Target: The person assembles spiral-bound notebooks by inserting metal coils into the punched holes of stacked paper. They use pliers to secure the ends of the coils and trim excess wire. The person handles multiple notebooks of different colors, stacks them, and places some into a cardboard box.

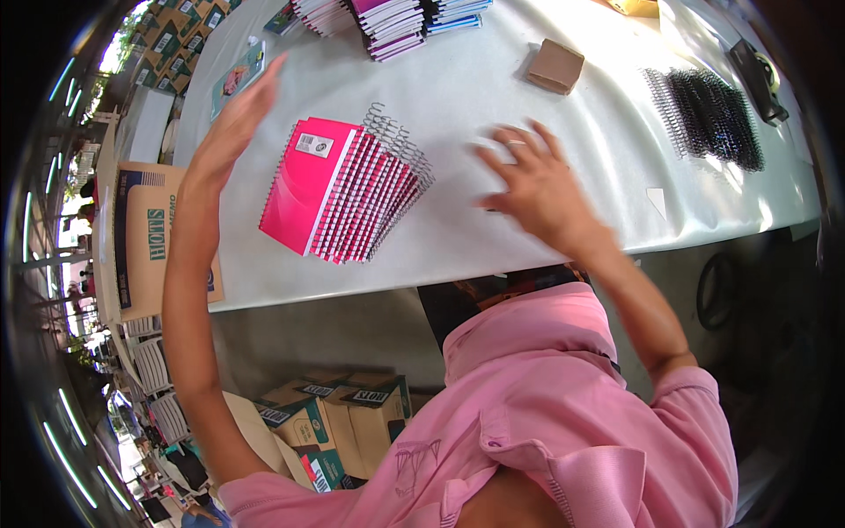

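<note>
A fanned stack of bright pink wire-bound notebooks (pixel 339 189) is laid at the centre left of the frame on the pale white table top (pixel 493 97), its metal coils turned toward the upper right. Nothing is held by the left hand (pixel 238 119), which is raised open above the table at the upper left, just left of the stack. The right hand (pixel 532 185) is spread flat with loose fingers at the centre, right of the stack; whether the table is touched cannot quite be told because of blur. A small brown cardboard block (pixel 555 66) is seen above it. A heap of black binding coils (pixel 709 114) lies at the upper right. More stacked notebooks (pixel 387 22) are set along the top edge.
</note>
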### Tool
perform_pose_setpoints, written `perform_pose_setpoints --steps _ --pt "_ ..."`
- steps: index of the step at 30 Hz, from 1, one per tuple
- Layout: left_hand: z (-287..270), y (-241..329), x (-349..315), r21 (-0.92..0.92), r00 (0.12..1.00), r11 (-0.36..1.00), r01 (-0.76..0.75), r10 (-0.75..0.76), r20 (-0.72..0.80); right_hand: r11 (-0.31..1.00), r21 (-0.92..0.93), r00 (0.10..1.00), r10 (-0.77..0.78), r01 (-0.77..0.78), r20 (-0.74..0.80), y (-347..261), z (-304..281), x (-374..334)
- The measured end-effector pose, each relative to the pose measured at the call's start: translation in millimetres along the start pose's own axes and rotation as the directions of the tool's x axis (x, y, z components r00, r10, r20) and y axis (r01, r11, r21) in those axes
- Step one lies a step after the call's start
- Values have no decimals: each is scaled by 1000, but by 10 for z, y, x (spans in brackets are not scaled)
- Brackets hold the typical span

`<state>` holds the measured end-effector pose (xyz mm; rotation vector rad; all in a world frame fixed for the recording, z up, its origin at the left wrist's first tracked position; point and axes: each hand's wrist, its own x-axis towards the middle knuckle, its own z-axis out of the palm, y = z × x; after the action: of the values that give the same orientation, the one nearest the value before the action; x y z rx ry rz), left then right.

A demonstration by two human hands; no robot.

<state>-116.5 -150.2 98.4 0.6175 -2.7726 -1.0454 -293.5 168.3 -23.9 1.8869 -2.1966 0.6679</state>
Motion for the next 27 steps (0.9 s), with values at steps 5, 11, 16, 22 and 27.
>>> perform_pose_setpoints --steps 5,11,16,22,27 --pt "449 587 393 542 836 828 -146 -190 515 997 43 864 35 -65 502 333 -386 -213" --pt "570 917 529 668 672 742 53 -521 525 994 -18 945 -93 103 314 234 -261 -71" --pt "516 657 462 575 696 814 81 -459 552 984 -86 988 -157 156 -3 445 171 -394" --pt "478 556 441 214 821 964 160 -250 513 863 429 960 199 -267 197 201 -15 -106" --pt "490 732 495 -45 763 973 226 -148 629 -263 778 817 -84 -570 570 -396 12 297"
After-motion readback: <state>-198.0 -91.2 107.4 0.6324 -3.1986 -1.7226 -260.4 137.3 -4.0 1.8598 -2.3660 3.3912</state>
